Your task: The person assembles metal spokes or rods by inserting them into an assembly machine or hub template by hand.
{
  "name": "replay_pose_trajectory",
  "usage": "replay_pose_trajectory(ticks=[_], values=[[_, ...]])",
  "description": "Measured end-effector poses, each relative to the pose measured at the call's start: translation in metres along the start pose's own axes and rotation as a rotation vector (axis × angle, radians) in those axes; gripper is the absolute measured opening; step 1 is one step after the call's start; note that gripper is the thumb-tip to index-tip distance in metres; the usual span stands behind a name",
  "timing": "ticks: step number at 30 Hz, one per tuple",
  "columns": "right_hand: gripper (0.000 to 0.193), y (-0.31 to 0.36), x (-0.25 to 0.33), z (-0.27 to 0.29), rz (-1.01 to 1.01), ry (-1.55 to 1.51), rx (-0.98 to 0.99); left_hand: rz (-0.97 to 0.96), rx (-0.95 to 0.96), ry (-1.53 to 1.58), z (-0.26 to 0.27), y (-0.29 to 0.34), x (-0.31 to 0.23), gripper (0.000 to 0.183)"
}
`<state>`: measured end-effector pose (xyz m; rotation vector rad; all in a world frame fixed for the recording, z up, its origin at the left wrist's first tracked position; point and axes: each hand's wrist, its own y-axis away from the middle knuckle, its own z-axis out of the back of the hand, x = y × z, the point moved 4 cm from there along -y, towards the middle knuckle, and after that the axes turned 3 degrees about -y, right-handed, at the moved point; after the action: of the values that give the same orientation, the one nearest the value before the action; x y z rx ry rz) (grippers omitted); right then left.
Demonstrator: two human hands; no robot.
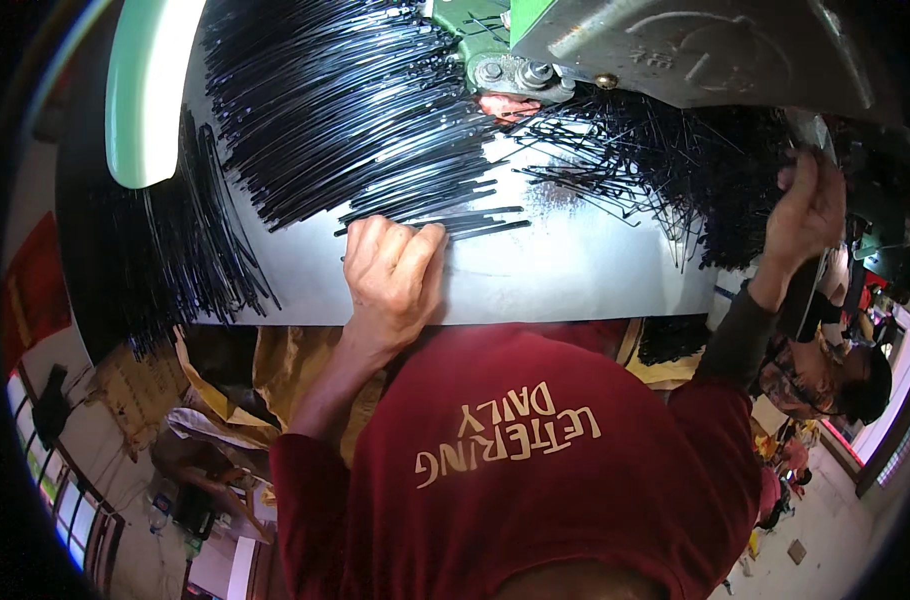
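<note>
I note: left hand (393, 270) curled at the near edge of black rods (345, 110), fanned toward its 12 o'clock; grip indeterminable. Right hand (813, 205), 3 o'clock, near tangled rods (730, 165): grip likewise.

Fingertips of the left hand (390, 268) disappear beneath its curled knuckles, leaving unclear whether they grip any of the black rods (345, 120), whose broad bank runs out past the top edge. Across the bench, whatever the right hand (813, 205) touches is too small and dark to tell. A grey metal cover (695, 50), itself cropped above, hides part of a tangled heap (665, 150). A bright lamp (150, 100) is cut off overhead, a maroon shirt (545, 510) below, while a second person (800, 380) appears small and partly hidden.
</note>
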<state>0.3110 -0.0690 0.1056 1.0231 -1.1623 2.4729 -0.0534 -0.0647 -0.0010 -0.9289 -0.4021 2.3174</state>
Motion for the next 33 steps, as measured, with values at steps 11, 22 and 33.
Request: replay_pose_trajectory(ticks=[11,22,33], values=[[0.018,0.103,0.059,-0.113,0.39,0.095,1.112,-0.01,-0.002,-0.007,-0.005,-0.001,0.002,0.02],[0.021,0.114,0.038,-0.042,-0.054,0.067,1.042,0.01,0.03,-0.032,0.0,0.001,-0.001,0.021],[0.011,0.174,0.053,-0.048,0.198,0.09,1.089,0.012,0.038,-0.053,-0.002,-0.001,-0.001,0.025]])
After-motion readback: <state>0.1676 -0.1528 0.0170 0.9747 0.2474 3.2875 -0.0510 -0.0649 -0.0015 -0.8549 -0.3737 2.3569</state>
